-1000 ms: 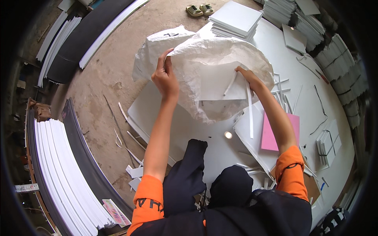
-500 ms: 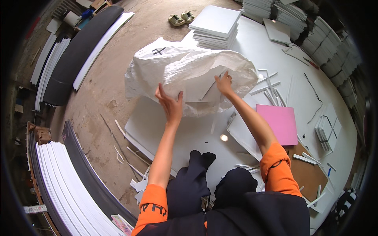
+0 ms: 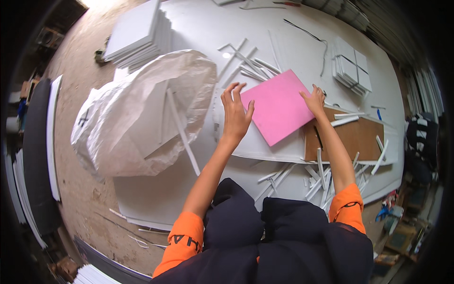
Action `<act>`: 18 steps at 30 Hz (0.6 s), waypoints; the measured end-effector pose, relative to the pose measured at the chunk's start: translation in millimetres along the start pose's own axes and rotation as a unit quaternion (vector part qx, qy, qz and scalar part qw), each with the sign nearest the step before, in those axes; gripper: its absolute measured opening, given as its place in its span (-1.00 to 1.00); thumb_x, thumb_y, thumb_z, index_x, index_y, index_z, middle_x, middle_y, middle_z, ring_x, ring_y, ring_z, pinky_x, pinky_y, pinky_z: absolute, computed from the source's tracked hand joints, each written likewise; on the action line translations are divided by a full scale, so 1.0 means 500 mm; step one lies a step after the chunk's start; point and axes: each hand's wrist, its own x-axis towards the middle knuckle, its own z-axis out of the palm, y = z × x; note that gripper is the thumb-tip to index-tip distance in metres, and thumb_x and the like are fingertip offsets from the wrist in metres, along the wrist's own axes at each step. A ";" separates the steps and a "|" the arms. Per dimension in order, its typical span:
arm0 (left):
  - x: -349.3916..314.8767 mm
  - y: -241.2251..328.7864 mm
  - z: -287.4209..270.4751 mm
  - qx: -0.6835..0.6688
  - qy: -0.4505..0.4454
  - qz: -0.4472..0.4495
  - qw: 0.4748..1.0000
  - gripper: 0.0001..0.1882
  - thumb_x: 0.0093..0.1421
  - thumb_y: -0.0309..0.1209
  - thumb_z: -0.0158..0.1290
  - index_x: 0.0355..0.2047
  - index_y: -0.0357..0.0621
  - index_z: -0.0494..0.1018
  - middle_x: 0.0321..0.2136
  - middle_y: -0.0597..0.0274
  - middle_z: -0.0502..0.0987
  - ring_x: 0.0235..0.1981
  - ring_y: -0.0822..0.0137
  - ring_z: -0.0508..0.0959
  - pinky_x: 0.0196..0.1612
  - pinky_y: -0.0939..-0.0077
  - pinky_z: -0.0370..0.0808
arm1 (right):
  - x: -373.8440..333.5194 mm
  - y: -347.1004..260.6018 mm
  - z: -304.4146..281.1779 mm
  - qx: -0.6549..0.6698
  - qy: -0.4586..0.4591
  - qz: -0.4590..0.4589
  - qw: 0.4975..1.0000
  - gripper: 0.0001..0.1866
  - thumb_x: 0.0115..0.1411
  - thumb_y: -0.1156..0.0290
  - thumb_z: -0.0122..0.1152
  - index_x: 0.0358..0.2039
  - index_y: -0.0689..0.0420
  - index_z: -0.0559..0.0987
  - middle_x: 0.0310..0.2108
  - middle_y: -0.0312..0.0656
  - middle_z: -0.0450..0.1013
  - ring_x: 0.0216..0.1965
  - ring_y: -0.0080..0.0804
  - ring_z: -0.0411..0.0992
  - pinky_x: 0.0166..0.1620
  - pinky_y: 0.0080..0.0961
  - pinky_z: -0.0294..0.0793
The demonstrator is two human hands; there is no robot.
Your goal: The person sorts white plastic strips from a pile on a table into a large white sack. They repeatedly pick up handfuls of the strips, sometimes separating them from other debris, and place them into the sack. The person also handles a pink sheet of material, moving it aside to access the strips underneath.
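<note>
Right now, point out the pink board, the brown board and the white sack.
Pink board [image 3: 278, 108], head view: middle of its upper face.
Brown board [image 3: 362, 137], head view: bare part of its upper face.
White sack [image 3: 105, 124], head view: its wrinkled wall.

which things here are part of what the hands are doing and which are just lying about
Seemingly in use:
pink board, between left hand and right hand
white sack, open beside the left hand
white strip, sticking out of the sack

Apparently just lying about:
strapped white bundle
black cord
stacked white panels
brown board
</note>
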 end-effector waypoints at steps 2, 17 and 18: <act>-0.019 -0.071 0.112 0.023 -0.019 -0.162 0.986 -0.31 -0.06 -0.43 0.11 0.05 -0.19 0.02 0.04 -0.15 -0.04 0.05 -0.07 0.01 0.06 0.10 0.07 | -0.022 0.030 0.007 -0.002 -0.088 0.024 0.996 -0.05 -0.14 -0.10 0.18 0.14 0.18 0.02 0.10 0.15 0.03 0.08 0.14 0.05 0.10 -0.02 0.00; -0.152 -0.059 0.200 -0.058 -0.078 -0.187 0.978 -0.34 -0.08 -0.42 0.09 0.03 -0.26 0.06 -0.06 -0.05 0.02 -0.02 -0.01 0.07 0.07 0.16 0.04 | -0.400 0.159 -0.059 0.101 -0.161 0.036 0.981 -0.18 -0.12 0.32 0.28 0.10 0.27 0.06 -0.08 0.14 0.05 -0.03 0.03 0.10 0.08 -0.26 0.09; -0.154 -0.062 0.204 -0.063 -0.079 -0.182 0.978 -0.34 -0.07 -0.42 0.08 0.03 -0.27 0.06 -0.06 -0.04 0.02 -0.03 -0.01 0.07 0.07 0.17 0.04 | -0.405 0.169 -0.054 0.085 -0.171 0.021 0.981 -0.18 -0.11 0.32 0.27 0.10 0.28 0.06 -0.08 0.15 0.06 -0.04 0.03 0.11 0.08 -0.27 0.09</act>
